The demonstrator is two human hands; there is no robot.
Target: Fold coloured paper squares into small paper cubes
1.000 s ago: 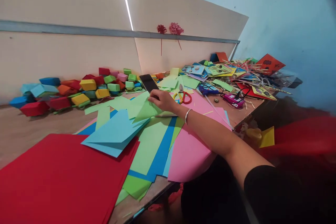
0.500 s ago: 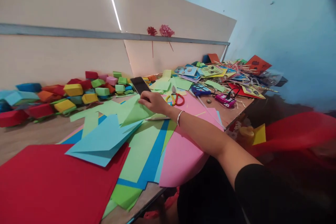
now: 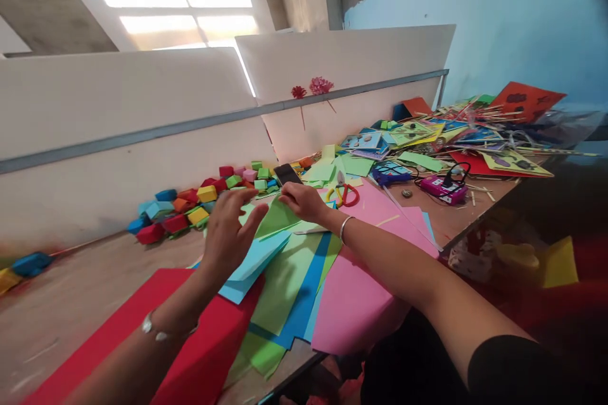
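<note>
My right hand [image 3: 304, 201] pinches the upper edge of a folded light green paper [image 3: 277, 219]. My left hand [image 3: 227, 234] hovers just left of that paper, its fingers spread and holding nothing. It partly hides a folded light blue paper [image 3: 254, 262] lying below. Under these are strips of green and dark blue paper [image 3: 304, 297], large red sheets [image 3: 204, 335] at the front left and pink sheets [image 3: 354, 297] under my right forearm. Scissors [image 3: 349, 196] with red and yellow handles lie just beyond my right hand, near a dark phone [image 3: 286, 174].
Small coloured paper boxes [image 3: 190, 209] line the board [image 3: 190, 101] at the back. A purple power strip [image 3: 441, 190] and a blue corded item [image 3: 392, 172] lie to the right, before a heap of cards and sticks [image 3: 437, 136]. The table's edge [image 3: 475, 228] runs along the right.
My left hand has come into view from the lower left, reaching toward the green paper. My right hand keeps its pinch on it. The view has tilted up and shifted left.
</note>
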